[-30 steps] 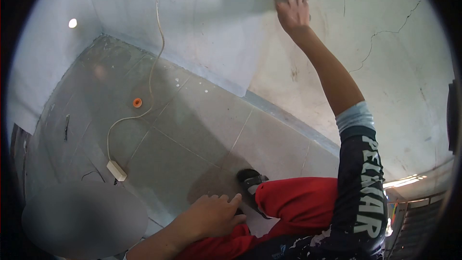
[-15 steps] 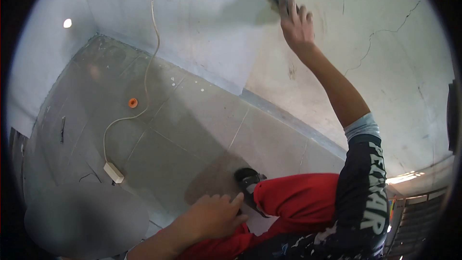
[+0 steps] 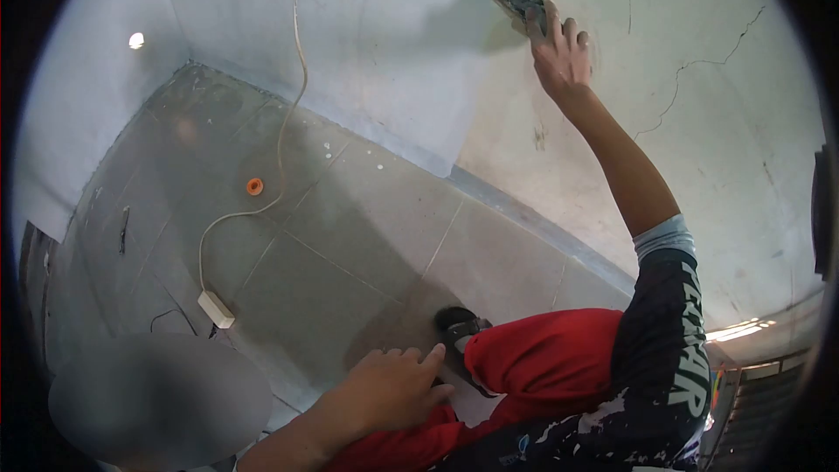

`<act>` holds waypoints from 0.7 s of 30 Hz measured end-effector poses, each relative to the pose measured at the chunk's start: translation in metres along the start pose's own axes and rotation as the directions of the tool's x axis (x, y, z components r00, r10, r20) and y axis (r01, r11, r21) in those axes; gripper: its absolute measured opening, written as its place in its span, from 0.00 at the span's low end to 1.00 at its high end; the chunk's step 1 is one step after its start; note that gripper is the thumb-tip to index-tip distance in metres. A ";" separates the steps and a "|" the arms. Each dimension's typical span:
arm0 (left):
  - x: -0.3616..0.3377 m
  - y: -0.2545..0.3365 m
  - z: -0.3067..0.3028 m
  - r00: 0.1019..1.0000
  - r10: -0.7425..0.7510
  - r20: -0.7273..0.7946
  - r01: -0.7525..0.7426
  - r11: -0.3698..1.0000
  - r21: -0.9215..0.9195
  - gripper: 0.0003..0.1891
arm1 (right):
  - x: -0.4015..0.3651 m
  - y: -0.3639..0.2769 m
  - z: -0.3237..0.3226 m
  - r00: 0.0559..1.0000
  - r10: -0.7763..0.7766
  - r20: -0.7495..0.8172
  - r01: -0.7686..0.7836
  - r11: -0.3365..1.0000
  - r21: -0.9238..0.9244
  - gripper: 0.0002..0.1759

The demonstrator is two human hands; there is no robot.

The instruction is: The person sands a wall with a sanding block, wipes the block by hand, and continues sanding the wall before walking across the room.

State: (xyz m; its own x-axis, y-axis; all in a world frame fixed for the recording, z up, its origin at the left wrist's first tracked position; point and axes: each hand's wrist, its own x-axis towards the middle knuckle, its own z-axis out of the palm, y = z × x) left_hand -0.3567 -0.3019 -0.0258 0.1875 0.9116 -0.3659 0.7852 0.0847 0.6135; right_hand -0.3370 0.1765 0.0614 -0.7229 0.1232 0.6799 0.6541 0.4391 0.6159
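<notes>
My right hand (image 3: 562,51) is wrapped round a dark, worn hand tool (image 3: 522,2), which lies against the pale wall (image 3: 612,61) near the edge between a bluish-white area and a yellowish one. The tool casts a shadow to its left. Low in the view, my left hand (image 3: 398,387) hangs above my red-clothed leg (image 3: 542,350), its fingers curled and its index finger and thumb apart. I cannot make out whether anything lies in its palm.
A white cable runs down the wall and over the tiled floor (image 3: 323,253) to a white power strip (image 3: 215,309). An orange ring (image 3: 254,186) lies beside the cable. A blurred grey round shape (image 3: 162,398) fills the lower left. A long crack (image 3: 680,79) marks the wall.
The whole scene has shifted slightly right in view. My right hand and the tool sit a little lower and further right in view. My left hand has barely changed.
</notes>
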 end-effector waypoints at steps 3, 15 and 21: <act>0.004 0.003 -0.001 0.999 -0.025 0.045 0.022 0.998 0.059 0.34 | 0.062 -0.011 0.010 0.979 -0.041 -0.197 0.031 0.998 -0.056 0.29; -0.009 0.008 -0.010 0.999 -0.038 -0.003 0.038 0.999 0.036 0.35 | -0.194 -0.014 0.020 0.964 -0.139 0.227 0.152 0.988 -0.040 0.35; -0.005 -0.006 -0.012 0.988 -0.109 0.110 0.111 0.994 -0.010 0.35 | -0.195 -0.021 0.040 0.988 -0.116 0.098 0.087 0.962 0.259 0.37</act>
State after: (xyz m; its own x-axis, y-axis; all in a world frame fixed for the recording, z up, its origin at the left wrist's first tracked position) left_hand -0.3692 -0.3020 -0.0190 0.1642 0.8472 -0.5052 0.7949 0.1896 0.5763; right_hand -0.2184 0.1788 -0.1005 -0.8124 0.1581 0.5613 0.5082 0.6639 0.5486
